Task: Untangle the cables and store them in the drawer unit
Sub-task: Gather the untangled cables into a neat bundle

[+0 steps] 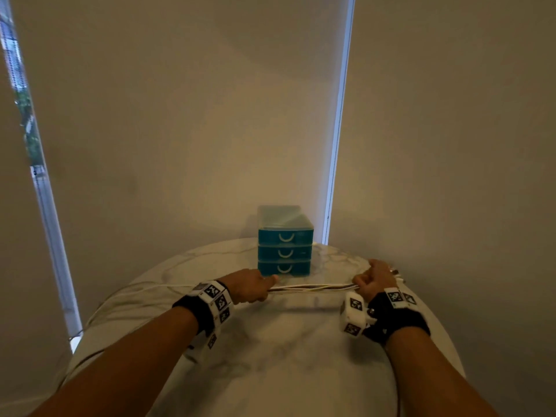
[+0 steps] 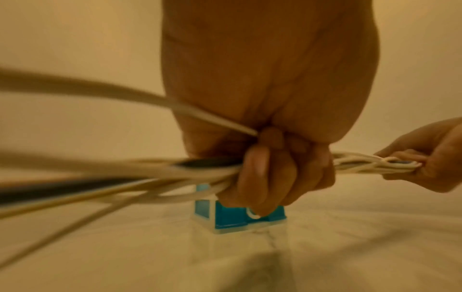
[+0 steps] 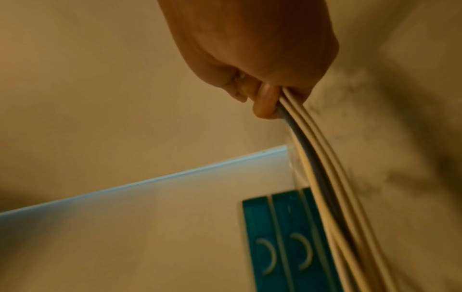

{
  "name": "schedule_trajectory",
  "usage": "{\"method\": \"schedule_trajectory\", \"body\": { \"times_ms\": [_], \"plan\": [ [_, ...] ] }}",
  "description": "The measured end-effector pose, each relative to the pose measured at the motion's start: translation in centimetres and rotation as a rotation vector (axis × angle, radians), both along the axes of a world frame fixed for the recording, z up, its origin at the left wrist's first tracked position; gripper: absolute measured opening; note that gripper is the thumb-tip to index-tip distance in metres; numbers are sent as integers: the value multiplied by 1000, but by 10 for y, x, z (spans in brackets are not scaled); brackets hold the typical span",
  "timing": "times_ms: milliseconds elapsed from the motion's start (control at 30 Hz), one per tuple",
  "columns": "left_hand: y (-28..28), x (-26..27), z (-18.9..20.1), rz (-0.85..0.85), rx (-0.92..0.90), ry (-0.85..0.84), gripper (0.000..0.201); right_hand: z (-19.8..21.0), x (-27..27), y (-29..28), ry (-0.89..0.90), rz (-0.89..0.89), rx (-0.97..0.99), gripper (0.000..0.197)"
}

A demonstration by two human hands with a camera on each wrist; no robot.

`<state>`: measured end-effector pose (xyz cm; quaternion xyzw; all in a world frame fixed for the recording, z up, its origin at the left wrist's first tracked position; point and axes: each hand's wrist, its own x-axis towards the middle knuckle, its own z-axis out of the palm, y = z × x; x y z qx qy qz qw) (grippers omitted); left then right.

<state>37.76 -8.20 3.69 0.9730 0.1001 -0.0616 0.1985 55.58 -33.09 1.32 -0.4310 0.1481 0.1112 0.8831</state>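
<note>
A bundle of cables (image 1: 313,287), mostly white with at least one dark one, stretches level between my two hands just above the table. My left hand (image 1: 251,288) grips its left part in a fist (image 2: 280,173); loose strands trail off to the left (image 2: 100,177). My right hand (image 1: 376,279) grips the right end (image 3: 265,98), fingers curled round the cables (image 3: 322,173). The teal drawer unit (image 1: 285,245) with three shut drawers stands behind the bundle, also in the left wrist view as drawer unit (image 2: 230,217) and in the right wrist view as drawer unit (image 3: 277,237).
The round white marble table (image 1: 285,350) carries everything. A white cable (image 1: 126,296) runs left over the tabletop and off its edge. Beige blinds (image 1: 192,115) hang close behind the table, with a bright gap (image 1: 337,145) at the right of the drawer unit.
</note>
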Motion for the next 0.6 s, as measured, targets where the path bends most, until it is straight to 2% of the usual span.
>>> {"method": "schedule_trajectory", "body": {
  "times_ms": [67, 100, 167, 200, 267, 333, 400, 433, 467, 500, 567, 600],
  "plan": [
    [-17, 9, -3, -74, 50, 25, 39, -8, 15, -16, -25, -17, -176, 38],
    [-28, 15, -6, -56, 24, 20, 26, -10, 16, -21, -18, -16, -256, 30],
    [-46, 27, -14, 19, -58, 7, 23, -20, 27, -36, -13, -13, -383, 15],
    [-52, 30, -15, 12, -36, 8, 27, -21, 32, -43, -22, 1, -463, 22],
    [-62, 34, -17, -10, -5, 22, 30, -23, 47, -58, -3, 54, -651, 65],
    [-65, 39, -23, 46, -5, 47, 28, -19, 60, -75, 72, -42, -778, 95],
    [-65, 40, -25, 91, -13, 48, 28, -3, 45, -82, 29, -115, -847, 126],
    [-64, 40, -25, 107, -23, 63, 28, 5, 32, -84, 15, -172, -935, 134],
    [-63, 38, -25, 79, -2, 82, 28, 11, 25, -86, -48, -249, -987, 132],
    [-63, 36, -24, 54, 5, 83, 26, 17, 18, -83, -145, -347, -1024, 120],
    [-63, 34, -24, 11, 28, 62, 24, 29, -3, -68, -525, -477, -1028, 77],
    [-63, 34, -23, 18, 20, 64, 32, 33, -17, -53, -745, -444, -992, 55]
  ]
}}
